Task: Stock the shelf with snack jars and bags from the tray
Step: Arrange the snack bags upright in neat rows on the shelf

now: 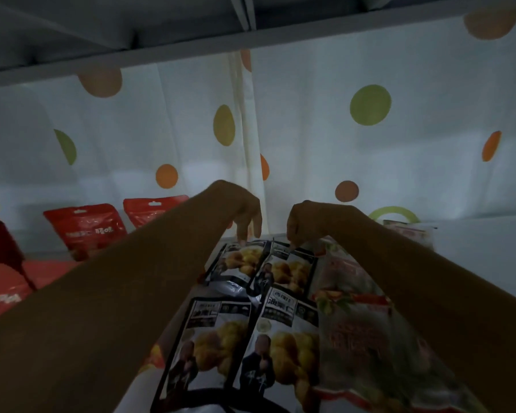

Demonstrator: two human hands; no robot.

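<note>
Both my arms reach deep into a dim shelf bay. Several black-and-white snack bags with yellow food pictures lie flat in rows; the far left one [236,260] and the far right one [289,269] are under my hands. My left hand [245,216] hangs over the far left bag, fingertips down on its top edge. My right hand [300,225] has its fingers curled and pinches the top edge of the far right bag. Nearer me lie two more such bags [245,341]. A pale bag with red print [358,317] lies to their right.
Red snack bags [85,231] lean against the spotted curtain [310,138] at the back left, with more red bags [3,287] flat at the left edge. The shelf board above [191,34] is low. A green-rimmed packet [405,225] sits at the back right on the white shelf surface [483,248].
</note>
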